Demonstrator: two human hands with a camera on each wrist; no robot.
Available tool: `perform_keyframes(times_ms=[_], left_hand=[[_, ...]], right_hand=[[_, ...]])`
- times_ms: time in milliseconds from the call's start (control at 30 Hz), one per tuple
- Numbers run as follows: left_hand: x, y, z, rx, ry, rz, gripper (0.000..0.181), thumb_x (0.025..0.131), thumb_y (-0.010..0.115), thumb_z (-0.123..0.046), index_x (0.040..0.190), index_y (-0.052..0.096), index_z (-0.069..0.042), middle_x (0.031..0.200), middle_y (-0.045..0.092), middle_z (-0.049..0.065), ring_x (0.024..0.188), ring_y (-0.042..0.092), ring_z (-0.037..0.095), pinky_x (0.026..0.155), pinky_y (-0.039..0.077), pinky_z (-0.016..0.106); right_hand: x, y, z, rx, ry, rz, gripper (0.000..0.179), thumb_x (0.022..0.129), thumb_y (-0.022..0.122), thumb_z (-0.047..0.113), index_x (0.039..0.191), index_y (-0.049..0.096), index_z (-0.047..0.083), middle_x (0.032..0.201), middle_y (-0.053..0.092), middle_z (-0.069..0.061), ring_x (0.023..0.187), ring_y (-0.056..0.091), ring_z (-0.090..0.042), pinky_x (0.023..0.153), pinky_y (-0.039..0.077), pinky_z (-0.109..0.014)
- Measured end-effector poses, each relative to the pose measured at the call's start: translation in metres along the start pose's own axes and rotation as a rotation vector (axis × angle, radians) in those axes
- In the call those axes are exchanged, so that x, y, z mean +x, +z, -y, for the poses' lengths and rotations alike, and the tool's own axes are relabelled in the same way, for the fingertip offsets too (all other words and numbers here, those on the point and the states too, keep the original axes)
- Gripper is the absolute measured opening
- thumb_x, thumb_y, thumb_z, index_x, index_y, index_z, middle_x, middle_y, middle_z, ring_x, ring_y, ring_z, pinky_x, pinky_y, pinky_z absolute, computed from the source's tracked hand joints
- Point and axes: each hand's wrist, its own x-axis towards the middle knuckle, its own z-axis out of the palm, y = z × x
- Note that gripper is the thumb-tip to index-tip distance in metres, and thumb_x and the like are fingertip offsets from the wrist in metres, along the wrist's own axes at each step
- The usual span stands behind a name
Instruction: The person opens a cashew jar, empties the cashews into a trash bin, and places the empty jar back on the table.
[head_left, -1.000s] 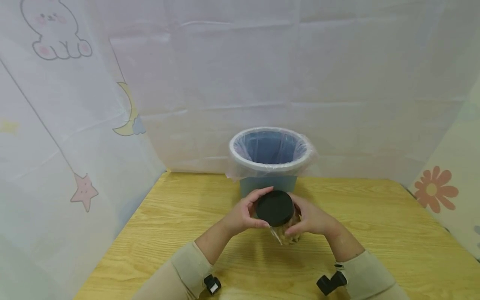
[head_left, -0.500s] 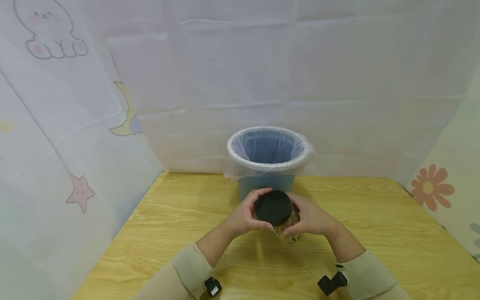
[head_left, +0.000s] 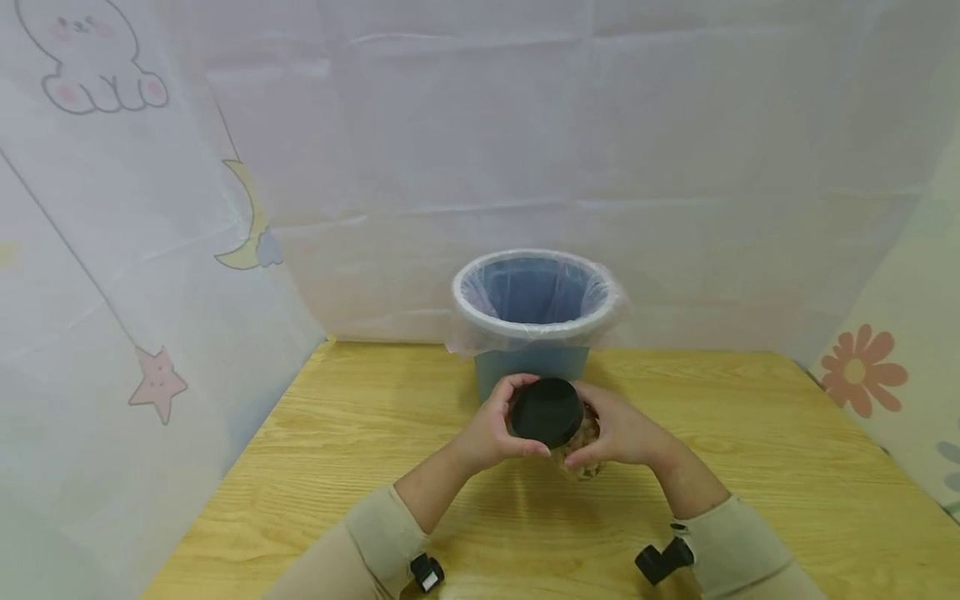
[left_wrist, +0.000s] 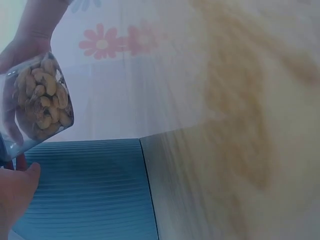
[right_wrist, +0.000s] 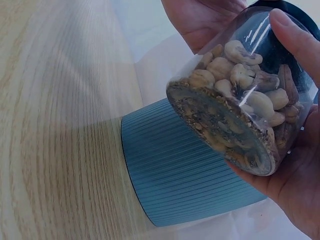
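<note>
A clear jar point(right_wrist: 250, 100) of cashews with a black lid point(head_left: 546, 412) is held tilted above the table, in front of the bin. My left hand point(head_left: 491, 433) grips the lid from the left, thumb on its near side and fingers round the far side. From the right, my right hand point(head_left: 622, 429) holds the jar's body, its thumb along the near wall. In the right wrist view the jar's base faces the camera, with crumbs gathered at the bottom. The left wrist view has the nuts point(left_wrist: 42, 97) through the clear wall.
Just behind the hands stands a blue ribbed bin point(head_left: 532, 367) with a white rim point(head_left: 468, 312) and a thin pinkish liner bag point(head_left: 611, 312). The wooden table point(head_left: 337, 450) meets a pale printed cloth point(head_left: 465, 125) at the back and sides.
The left thumb has slid a little to the right along the lid's near edge. A shiny clear plastic flap below the lid, plain earlier, hardly shows now. The head view has shifted slightly.
</note>
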Motion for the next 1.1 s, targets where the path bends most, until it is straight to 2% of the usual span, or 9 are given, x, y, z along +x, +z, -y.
perform_keyframes(times_ms=[167,333,500,633,767,867,1000,1100], left_hand=[[0.0,-0.001,0.002,-0.054,0.046,0.008,0.099,0.069,0.078,-0.036,0.136,0.02,0.007,0.135,0.031,0.027,0.122,0.033,0.039,0.098,0.037,0.029],[0.002,-0.003,0.013,-0.139,0.152,0.039,0.102,0.069,0.077,-0.036,0.137,0.017,0.01,0.135,0.025,0.033,0.123,0.027,0.048,0.101,0.034,0.032],[0.006,-0.007,0.026,-0.163,0.251,0.071,0.101,0.07,0.076,-0.034,0.138,0.017,0.009,0.138,0.022,0.034,0.127,0.026,0.044,0.103,0.032,0.029],[0.008,-0.009,0.027,-0.153,0.301,0.091,0.101,0.07,0.075,-0.038,0.139,0.017,0.008,0.139,0.017,0.036,0.13,0.024,0.04,0.105,0.029,0.03],[0.008,-0.01,0.027,-0.152,0.307,0.111,0.098,0.073,0.074,-0.036,0.139,0.017,0.008,0.14,0.019,0.033,0.13,0.026,0.038,0.105,0.03,0.03],[0.007,-0.009,0.027,-0.161,0.291,0.12,0.097,0.075,0.074,-0.033,0.139,0.015,0.009,0.141,0.023,0.029,0.129,0.03,0.032,0.103,0.031,0.028],[0.006,-0.008,0.028,-0.172,0.26,0.114,0.098,0.075,0.075,-0.031,0.139,0.014,0.01,0.139,0.027,0.027,0.126,0.035,0.023,0.102,0.033,0.027],[0.005,-0.008,0.025,-0.178,0.243,0.106,0.095,0.075,0.076,-0.023,0.139,0.014,0.011,0.137,0.027,0.028,0.125,0.035,0.027,0.101,0.034,0.025]], right_hand=[[0.002,-0.001,-0.001,0.014,-0.011,0.011,0.083,0.063,0.085,0.025,0.133,0.042,0.015,0.125,0.052,-0.001,0.112,0.051,-0.015,0.092,0.042,-0.03],[0.002,-0.004,0.001,0.046,-0.043,0.022,0.084,0.064,0.084,0.019,0.135,0.04,0.011,0.128,0.05,-0.003,0.115,0.049,-0.017,0.093,0.041,-0.031],[0.002,-0.006,0.001,0.093,-0.076,0.043,0.084,0.064,0.083,0.014,0.136,0.039,0.012,0.129,0.049,-0.003,0.116,0.048,-0.018,0.095,0.039,-0.029],[0.003,-0.007,-0.001,0.117,-0.118,0.053,0.085,0.064,0.083,0.011,0.136,0.039,0.011,0.129,0.049,-0.005,0.115,0.049,-0.019,0.094,0.04,-0.029],[0.003,-0.007,-0.001,0.136,-0.151,0.065,0.087,0.064,0.083,0.01,0.137,0.037,0.01,0.13,0.049,-0.007,0.116,0.048,-0.02,0.095,0.039,-0.028],[0.003,-0.006,0.0,0.141,-0.167,0.07,0.087,0.063,0.083,0.009,0.138,0.037,0.008,0.13,0.048,-0.008,0.117,0.048,-0.02,0.095,0.039,-0.029],[0.002,-0.006,0.002,0.147,-0.139,0.067,0.086,0.063,0.083,0.009,0.137,0.038,0.009,0.13,0.049,-0.007,0.117,0.048,-0.018,0.096,0.039,-0.028],[0.003,-0.006,0.003,0.158,-0.108,0.07,0.085,0.064,0.083,0.01,0.136,0.039,0.01,0.13,0.048,-0.006,0.117,0.047,-0.017,0.096,0.039,-0.028]])
